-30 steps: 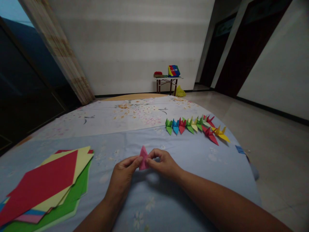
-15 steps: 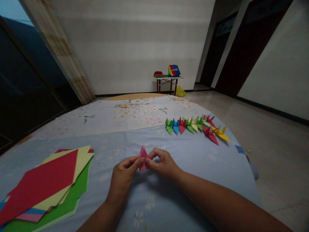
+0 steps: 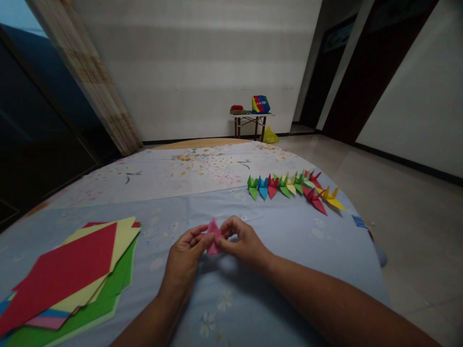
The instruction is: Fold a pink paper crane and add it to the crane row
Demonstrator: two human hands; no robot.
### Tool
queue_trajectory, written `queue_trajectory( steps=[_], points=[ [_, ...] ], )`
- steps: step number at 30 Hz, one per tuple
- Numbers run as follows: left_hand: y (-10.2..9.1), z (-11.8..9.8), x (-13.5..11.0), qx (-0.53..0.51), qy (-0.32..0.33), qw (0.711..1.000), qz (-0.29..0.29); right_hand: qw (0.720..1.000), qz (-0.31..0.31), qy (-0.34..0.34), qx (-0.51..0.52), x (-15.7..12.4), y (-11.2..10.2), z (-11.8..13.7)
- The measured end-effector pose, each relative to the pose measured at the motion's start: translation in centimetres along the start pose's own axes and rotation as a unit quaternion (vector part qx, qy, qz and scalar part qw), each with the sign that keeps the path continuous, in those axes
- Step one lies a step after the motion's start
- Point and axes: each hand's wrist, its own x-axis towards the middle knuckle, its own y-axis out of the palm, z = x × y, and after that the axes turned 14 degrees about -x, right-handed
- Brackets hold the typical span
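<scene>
Between my two hands is a small piece of pink folded paper [image 3: 213, 227], its pointed tip upward and its lower edge showing below my thumbs. My left hand [image 3: 186, 253] pinches it from the left with thumb and fingers. From the right, my right hand [image 3: 246, 243] grips its other side, the thumb pressed on the front face. The folds behind my fingers are hidden. Farther right on the table, several folded paper cranes [image 3: 273, 187] in green, blue, red, cream and yellow stand close together.
A stack of coloured paper sheets [image 3: 72, 267], red on top, lies at the left. The round table carries a pale blue flowered cloth [image 3: 282, 274]. Against the far wall, a small table [image 3: 253, 115] holds a colourful box [image 3: 261, 104]; a yellow bag [image 3: 270, 135] lies beside it.
My fingers have shifted slightly on the pink paper, with the left fingers a little straighter and more of the paper's front showing. Everything else stays in place.
</scene>
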Motion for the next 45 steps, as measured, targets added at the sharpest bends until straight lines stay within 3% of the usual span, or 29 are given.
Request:
queue_trajectory(
  steps=[6, 11, 18, 25, 31, 40, 45],
  points=[
    [0.2, -0.1, -0.2, 0.013, -0.006, 1.0, 0.005, 0.985, 0.071, 0.053, 0.145, 0.8, -0.1, -0.7],
    [0.8, -0.5, -0.8, 0.065, -0.021, 0.997, 0.021, 0.974, 0.083, 0.057, 0.203, 1.0, -0.5, -0.6],
    [1.1, -0.4, -1.0, 0.087, -0.015, 0.995, 0.043, 0.976, 0.059, 0.064, 0.198, 1.1, -0.9, -0.5],
    [1.4, -0.3, -1.2, 0.098, -0.08, 0.989, 0.072, 0.978, -0.002, 0.064, 0.2, 1.6, -1.6, -0.7],
    [1.2, 0.0, -1.1, 0.095, -0.099, 0.988, 0.077, 0.978, -0.008, 0.047, 0.202, 1.5, -1.6, -0.5],
    [1.2, -0.1, -1.3, 0.106, -0.074, 0.989, 0.072, 0.979, -0.011, 0.047, 0.196, 1.4, -1.4, -0.2],
    [1.4, -0.2, -1.4, 0.043, -0.125, 0.987, 0.091, 0.979, -0.01, 0.055, 0.196, 1.5, -1.4, -0.3]
  ],
)
